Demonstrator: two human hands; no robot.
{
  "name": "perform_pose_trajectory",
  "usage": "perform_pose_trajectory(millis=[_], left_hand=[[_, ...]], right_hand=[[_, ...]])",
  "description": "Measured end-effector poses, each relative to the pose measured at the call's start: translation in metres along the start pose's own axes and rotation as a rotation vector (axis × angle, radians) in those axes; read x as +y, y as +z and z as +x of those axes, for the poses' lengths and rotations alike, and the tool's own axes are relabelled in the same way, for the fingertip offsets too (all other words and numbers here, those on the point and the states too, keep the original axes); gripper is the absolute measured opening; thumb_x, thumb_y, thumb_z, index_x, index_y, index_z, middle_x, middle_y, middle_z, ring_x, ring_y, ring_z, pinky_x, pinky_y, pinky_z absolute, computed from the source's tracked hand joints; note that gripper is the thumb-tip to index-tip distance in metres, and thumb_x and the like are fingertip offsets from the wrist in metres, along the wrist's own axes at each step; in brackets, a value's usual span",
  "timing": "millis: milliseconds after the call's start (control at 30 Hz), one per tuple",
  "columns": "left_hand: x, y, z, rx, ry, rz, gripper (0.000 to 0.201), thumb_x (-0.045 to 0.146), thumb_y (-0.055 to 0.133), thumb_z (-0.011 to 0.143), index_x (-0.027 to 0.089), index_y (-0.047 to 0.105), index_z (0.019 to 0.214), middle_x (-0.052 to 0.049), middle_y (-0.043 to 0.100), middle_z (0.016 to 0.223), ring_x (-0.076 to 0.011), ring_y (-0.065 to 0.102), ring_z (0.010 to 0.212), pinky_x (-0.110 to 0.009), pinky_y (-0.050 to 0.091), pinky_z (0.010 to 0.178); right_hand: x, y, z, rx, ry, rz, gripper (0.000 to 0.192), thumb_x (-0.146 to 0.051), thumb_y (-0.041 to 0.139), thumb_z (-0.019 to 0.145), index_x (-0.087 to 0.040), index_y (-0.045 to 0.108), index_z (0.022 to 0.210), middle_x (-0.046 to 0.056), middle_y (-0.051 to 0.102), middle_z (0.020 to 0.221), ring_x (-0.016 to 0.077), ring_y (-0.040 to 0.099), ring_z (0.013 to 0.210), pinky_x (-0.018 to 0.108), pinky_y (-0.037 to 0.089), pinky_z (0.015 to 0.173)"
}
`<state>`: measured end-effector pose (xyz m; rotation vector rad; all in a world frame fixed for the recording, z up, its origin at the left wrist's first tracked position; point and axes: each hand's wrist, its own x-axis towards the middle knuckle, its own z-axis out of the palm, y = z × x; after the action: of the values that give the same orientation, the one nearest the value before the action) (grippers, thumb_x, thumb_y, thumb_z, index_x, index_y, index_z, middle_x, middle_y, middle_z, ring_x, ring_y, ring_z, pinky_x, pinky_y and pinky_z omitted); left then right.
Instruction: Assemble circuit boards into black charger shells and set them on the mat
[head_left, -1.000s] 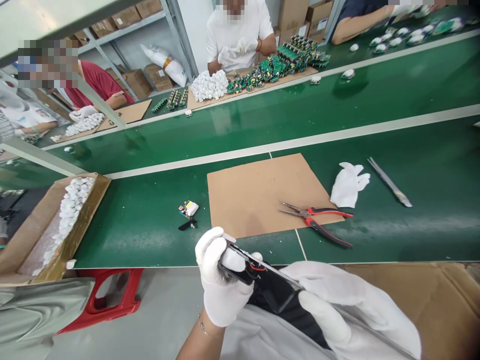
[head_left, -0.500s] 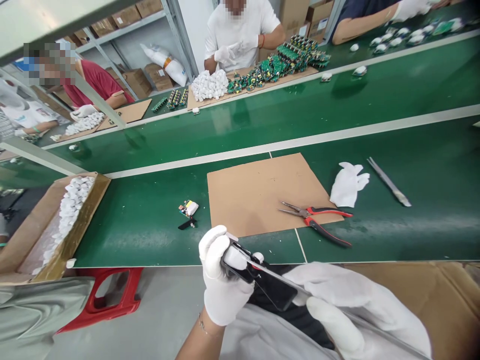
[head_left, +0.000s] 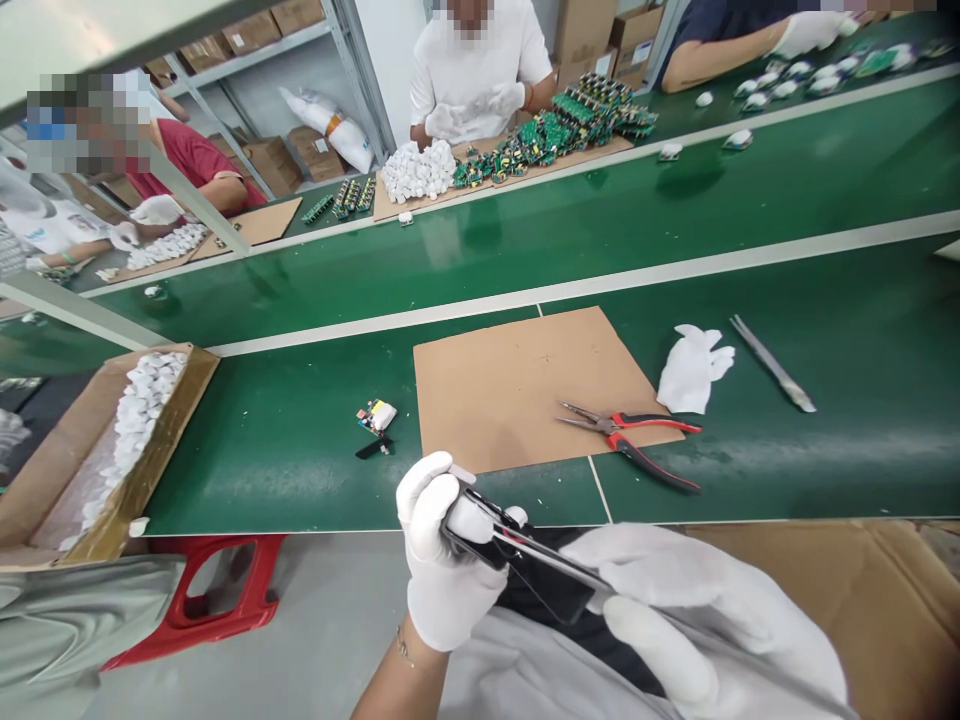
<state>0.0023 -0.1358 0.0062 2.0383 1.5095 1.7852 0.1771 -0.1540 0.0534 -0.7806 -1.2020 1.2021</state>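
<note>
Gloved in white, my left hand [head_left: 446, 555] grips a black plastic casing [head_left: 555, 592] with a white part [head_left: 472, 520] in its near-left end. My right hand [head_left: 720, 610], also gloved, is closed around long metal tweezers [head_left: 556, 559]. The tweezers' tips reach into the casing beside the white part; whether they pinch anything there is too small to tell. Both hands are in front of the bench edge, over my lap. Beyond them, red-and-black long-nose pliers [head_left: 619, 425] lie partly on a cardboard sheet [head_left: 502, 390].
A small circuit board [head_left: 376, 415] and a black piece [head_left: 373, 447] lie left of the cardboard. To its right are a white glove [head_left: 694, 370] and a slim metal tool [head_left: 772, 362]. A box of white parts [head_left: 191, 395] stands left. Co-workers sit across the green belt [head_left: 480, 240].
My right hand has shifted slightly left, and the tweezers' two prongs now show apart. My left hand and the casing stay put. Small parts on the far belt have moved right.
</note>
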Motion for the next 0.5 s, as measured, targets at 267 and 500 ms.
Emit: perform_pose_trajectory(millis=[267,500], left_hand=[[-0.002,-0.001,-0.002,0.009,0.052,0.0,0.079,0.004,0.079,0.066,0.023,0.04,0.132,-0.011,0.048,0.118,-0.0226,0.06,0.097,-0.045,0.058,0.08],[-0.006,-0.003,-0.005,-0.017,0.064,0.008,0.073,0.013,0.077,0.072,0.027,0.039,0.132,-0.011,0.047,0.123,-0.0211,0.059,0.097,-0.044,0.06,0.077]], right_hand=[[0.012,-0.001,0.02,0.048,0.401,0.012,0.029,-0.034,0.067,0.085,-0.02,0.054,0.062,0.001,0.065,0.065,0.0134,0.059,0.054,0.025,0.051,0.052],[0.021,-0.001,0.036,-0.091,0.623,0.212,0.037,-0.047,0.064,0.085,-0.019,0.051,0.065,-0.001,0.058,0.053,0.0106,0.052,0.05,0.024,0.043,0.057]])
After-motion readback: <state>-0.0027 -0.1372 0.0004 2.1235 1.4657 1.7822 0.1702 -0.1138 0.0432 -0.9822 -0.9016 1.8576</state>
